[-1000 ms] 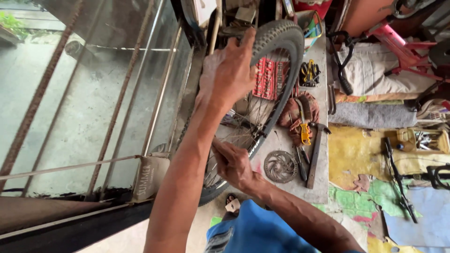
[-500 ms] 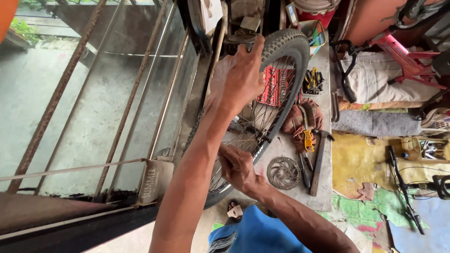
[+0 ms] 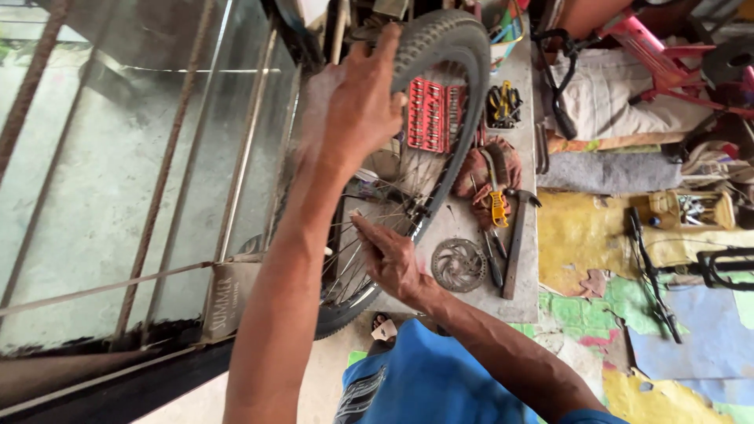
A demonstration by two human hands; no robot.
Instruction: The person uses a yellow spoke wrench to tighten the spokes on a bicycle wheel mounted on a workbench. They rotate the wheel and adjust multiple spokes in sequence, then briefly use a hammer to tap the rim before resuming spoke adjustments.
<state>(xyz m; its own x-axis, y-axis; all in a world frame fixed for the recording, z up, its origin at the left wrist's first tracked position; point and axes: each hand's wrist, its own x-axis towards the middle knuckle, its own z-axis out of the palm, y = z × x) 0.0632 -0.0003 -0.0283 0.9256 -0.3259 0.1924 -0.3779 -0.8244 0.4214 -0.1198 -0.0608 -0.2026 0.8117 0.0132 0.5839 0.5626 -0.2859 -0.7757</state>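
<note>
- A black knobby-tyred bicycle wheel with thin steel spokes [image 3: 459, 94] is held upright over the grey concrete workbench [image 3: 455, 228], its long span running from the top of the view down toward the lower left.
- The left hand [image 3: 365, 102] is laid on the tyre's upper arc, fingers curled over the tread in a grip.
- The right hand [image 3: 390, 255] is placed lower, against the spokes near the hub; its fingers are extended and close together, and whether anything is pinched cannot be told.
- The wheel lies between the two hands, the right one being nearer the hub.
- A round steel brake disc [image 3: 458, 265] lies just right of the right hand.
</note>
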